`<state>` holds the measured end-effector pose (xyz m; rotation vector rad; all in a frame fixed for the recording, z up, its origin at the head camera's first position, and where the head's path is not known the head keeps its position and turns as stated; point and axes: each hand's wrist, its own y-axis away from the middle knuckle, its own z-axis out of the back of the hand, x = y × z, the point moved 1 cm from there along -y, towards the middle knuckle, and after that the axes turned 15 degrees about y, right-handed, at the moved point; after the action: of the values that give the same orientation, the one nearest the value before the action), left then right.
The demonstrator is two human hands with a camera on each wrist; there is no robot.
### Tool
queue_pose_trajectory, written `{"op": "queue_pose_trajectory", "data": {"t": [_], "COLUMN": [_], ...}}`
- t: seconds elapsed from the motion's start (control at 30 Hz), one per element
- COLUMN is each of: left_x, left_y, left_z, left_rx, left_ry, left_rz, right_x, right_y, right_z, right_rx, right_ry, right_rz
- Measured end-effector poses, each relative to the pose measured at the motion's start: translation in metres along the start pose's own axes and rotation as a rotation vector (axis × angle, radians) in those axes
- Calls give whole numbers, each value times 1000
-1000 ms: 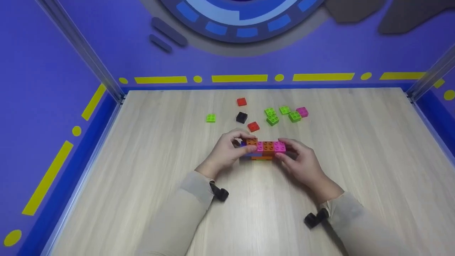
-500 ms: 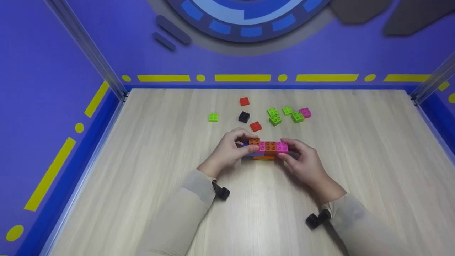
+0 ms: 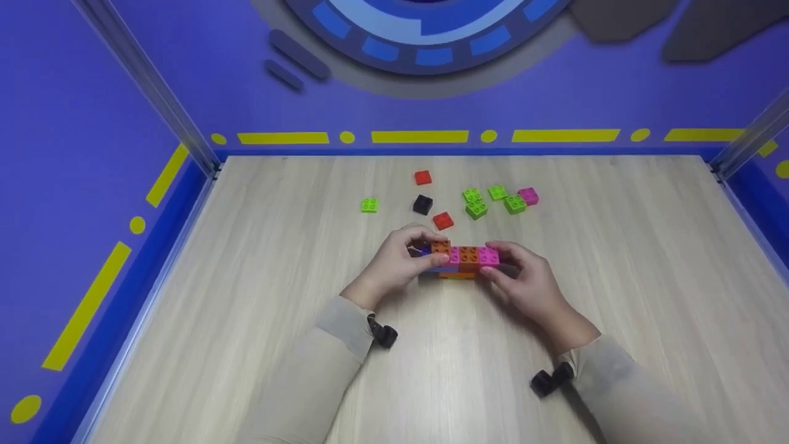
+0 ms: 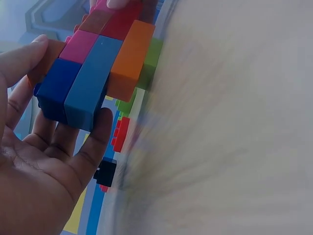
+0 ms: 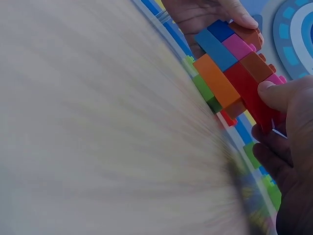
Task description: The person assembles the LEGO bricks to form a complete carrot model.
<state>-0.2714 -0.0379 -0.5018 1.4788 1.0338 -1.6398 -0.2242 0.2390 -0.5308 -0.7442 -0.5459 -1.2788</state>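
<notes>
Both hands hold a built block of toy bricks [image 3: 470, 256] near the middle of the table. In the left wrist view, it has a green brick [image 4: 150, 63] at the bottom and an orange brick [image 4: 131, 61] over it. Above these sit a light blue brick [image 4: 93, 81] and a red brick [image 5: 247, 93], topped by a row of dark blue, pink and brown bricks. My left hand [image 3: 400, 260] pinches the brown brick [image 3: 441, 246] on top at the left end. My right hand [image 3: 524, 274] grips the right end, thumb in front, at the pink brick [image 3: 489, 255].
Loose bricks lie beyond the hands: a lime brick [image 3: 369, 205], a black brick [image 3: 423, 205], red bricks [image 3: 442, 221], several green bricks [image 3: 476, 209] and a pink brick [image 3: 528, 196]. A blue wall panel [image 3: 419, 111] borders the table [image 3: 296, 216] at the back.
Both hands keep their hold on the brick block, which stays in the same place on the table. Only the head view has shifted slightly.
</notes>
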Motion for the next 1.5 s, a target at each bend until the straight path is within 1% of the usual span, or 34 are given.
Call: {"op": "queue_pose_trajectory", "data": {"t": [0.1, 0.2, 0.27, 0.33, 0.43, 0.47, 0.5, 0.57, 0.67, 0.73, 0.8, 0.9, 1.0, 1.1, 1.23, 1.37, 1.5], "left_x": [0, -1, -1, -1, 2, 3, 5, 6, 7, 6, 5, 1, -1, 0, 2, 3, 1], "left_y": [2, 1, 0, -2, -1, -1, 0, 1, 2, 2, 1, 0, 0, 0, 0, -1, -1], "left_z": [0, -1, -2, -3, -3, -3, -4, -4, -4, -4, -4, -2, 1, 3, 3, 3, 3], "left_rx": [9, 21, 25, 27, 24, 23, 22, 21, 20, 20, 20, 13, 5, 3, 1, 4, 9], "left_ry": [-14, -25, -29, -27, -25, -23, -22, -19, -23, -23, -23, -15, -14, -13, -16, -18, -13], "left_rz": [1, 6, 9, 14, 27, 34, 38, 44, 47, 49, 48, 36, 26, 29, 25, 13, 3], "right_x": [-2, -3, -5, -7, -17, -22, -28, -41, -60, -68, -73, -74, -72, -70, -68, -69, -68], "right_y": [2, 1, -4, -11, -25, -31, -37, -48, -62, -68, -73, -80, -83, -84, -82, -81, -82], "right_z": [-1, 5, 11, 19, 31, 35, 38, 45, 53, 58, 62, 64, 62, 60, 59, 58, 61], "right_rx": [-26, -109, -180, -243, -306, -315, -313, -283, -194, -146, -115, -84, -75, -94, -114, -108, -131], "right_ry": [-56, -151, -194, -196, -143, -115, -81, 1, 152, 246, 316, 391, 451, 494, 521, 561, 570], "right_rz": [20, 9, -32, -94, -194, -219, -238, -257, -240, -222, -203, -167, -129, -121, -130, -106, -85]}}
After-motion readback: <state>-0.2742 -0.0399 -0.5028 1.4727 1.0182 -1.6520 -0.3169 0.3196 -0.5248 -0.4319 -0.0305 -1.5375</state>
